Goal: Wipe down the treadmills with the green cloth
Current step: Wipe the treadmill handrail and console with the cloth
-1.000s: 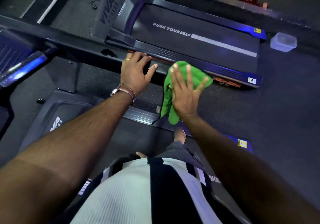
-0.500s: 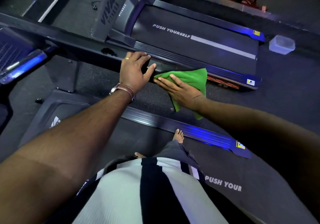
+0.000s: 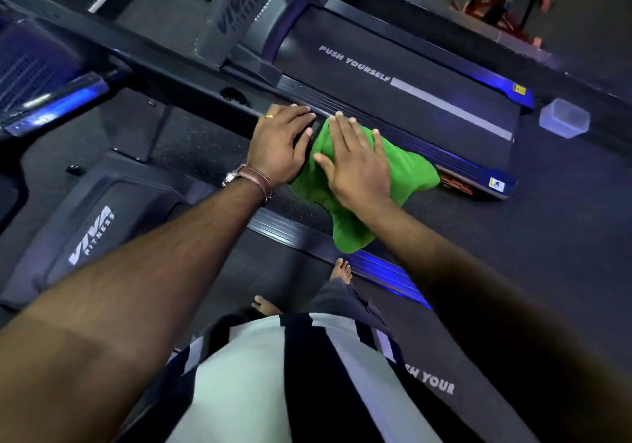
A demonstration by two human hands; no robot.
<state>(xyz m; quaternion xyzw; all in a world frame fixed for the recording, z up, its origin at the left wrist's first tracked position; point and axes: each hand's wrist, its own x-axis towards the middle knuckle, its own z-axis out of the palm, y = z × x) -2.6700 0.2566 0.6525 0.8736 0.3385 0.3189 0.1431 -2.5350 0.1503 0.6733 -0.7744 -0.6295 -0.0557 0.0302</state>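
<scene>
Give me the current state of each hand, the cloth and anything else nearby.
left hand: open, resting on the handrail.
right hand: open, flat, pressing the green cloth.
green cloth: crumpled, draped over the handrail.
plastic container: on the floor, apparently empty.

- Left hand (image 3: 280, 145): gold ring (image 3: 269, 115) on one finger; wristwatch (image 3: 248, 181), metal case at 9 o'clock, brown strap.
- Right hand (image 3: 359, 169): bare, forearm unsleeved.
- Shirt (image 3: 273, 384): broad black and white vertical stripes.
- Grey trousers (image 3: 333, 297); bare feet (image 3: 343, 270).
</scene>
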